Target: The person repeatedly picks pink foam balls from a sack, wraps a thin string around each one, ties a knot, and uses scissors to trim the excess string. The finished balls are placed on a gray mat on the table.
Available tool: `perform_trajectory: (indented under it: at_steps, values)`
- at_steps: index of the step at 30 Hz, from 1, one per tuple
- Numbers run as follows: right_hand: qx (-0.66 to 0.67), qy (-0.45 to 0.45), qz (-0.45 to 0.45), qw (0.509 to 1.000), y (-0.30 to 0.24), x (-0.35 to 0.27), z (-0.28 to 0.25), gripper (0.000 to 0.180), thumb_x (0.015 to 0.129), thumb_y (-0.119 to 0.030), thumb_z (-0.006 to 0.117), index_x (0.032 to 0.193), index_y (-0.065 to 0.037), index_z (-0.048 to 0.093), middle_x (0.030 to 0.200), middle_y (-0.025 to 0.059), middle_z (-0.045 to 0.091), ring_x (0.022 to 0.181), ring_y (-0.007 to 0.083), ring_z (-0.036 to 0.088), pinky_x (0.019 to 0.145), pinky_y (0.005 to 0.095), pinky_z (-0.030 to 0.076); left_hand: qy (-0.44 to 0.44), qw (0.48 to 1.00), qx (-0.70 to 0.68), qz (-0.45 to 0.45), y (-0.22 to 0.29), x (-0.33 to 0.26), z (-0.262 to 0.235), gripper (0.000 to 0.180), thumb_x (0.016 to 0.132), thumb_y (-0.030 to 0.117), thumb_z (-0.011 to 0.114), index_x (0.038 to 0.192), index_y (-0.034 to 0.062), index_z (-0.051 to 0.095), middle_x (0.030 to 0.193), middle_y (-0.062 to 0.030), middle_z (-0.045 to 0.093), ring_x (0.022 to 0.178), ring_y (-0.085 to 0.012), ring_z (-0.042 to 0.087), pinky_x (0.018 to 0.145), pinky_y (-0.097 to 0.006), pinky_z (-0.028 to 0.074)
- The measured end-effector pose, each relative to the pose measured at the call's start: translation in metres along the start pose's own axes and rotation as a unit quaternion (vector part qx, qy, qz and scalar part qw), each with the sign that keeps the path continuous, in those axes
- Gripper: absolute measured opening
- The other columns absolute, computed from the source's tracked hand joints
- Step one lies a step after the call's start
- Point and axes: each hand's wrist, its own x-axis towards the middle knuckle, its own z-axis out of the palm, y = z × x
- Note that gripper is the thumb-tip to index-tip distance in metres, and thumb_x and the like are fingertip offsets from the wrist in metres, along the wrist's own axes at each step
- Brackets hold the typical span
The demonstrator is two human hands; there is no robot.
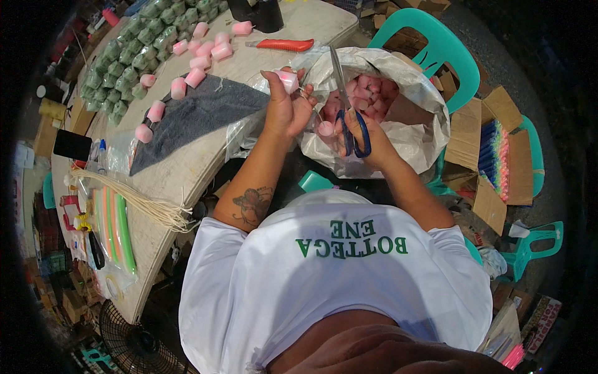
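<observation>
My left hand (288, 106) is closed on a small pink cylindrical piece (288, 81) that looks wrapped in clear film. A thin string runs from these fingers toward a pink round piece (326, 128), which hangs at the front rim of the white sack. My right hand (366, 137) grips scissors (340, 78) by their dark blue handles, blades pointing away from me. Whether the blades are parted is hard to make out. Both hands are over the near left side of the white sack (430, 124), which holds many pink pieces (374, 93).
On the white table (168, 187) lie loose pink pieces (200, 62), a grey cloth (205, 112), a red cutter knife (284, 45), green wrapped bundles (134, 53) and a cord hank (137, 193). A teal chair (458, 47) and an open carton (520, 168) stand right.
</observation>
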Motion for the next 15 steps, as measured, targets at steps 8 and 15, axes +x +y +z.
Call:
perform_trajectory:
  at_steps: [8,15]
  values:
    - [-0.584,0.006,-0.203,0.786,-0.065,0.112,0.01,0.033,0.075,-0.029,0.063,0.094,-0.002,0.058,0.092,0.0198,0.059,0.088,0.0359,0.056,0.079,0.0411,0.045,-0.054,0.992,0.047,-0.103,-0.028,-0.012,-0.043,0.038,0.088,0.046,0.046,0.083,0.0095,0.055,0.076,-0.0036,0.058,0.067,-0.0133,0.054,0.063,-0.026,0.043]
    - [-0.442,-0.026,-0.318,0.838,-0.035,0.151,0.038,0.043,0.074,-0.021,0.066,0.11,-0.001,0.056,0.11,0.0185,0.055,0.101,0.0282,0.054,0.088,0.0363,0.041,-0.09,0.99,0.073,-0.08,-0.009,-0.037,-0.032,0.049,0.086,0.057,0.038,0.087,0.0105,0.055,0.076,-0.0026,0.057,0.069,-0.0122,0.054,0.062,-0.024,0.042]
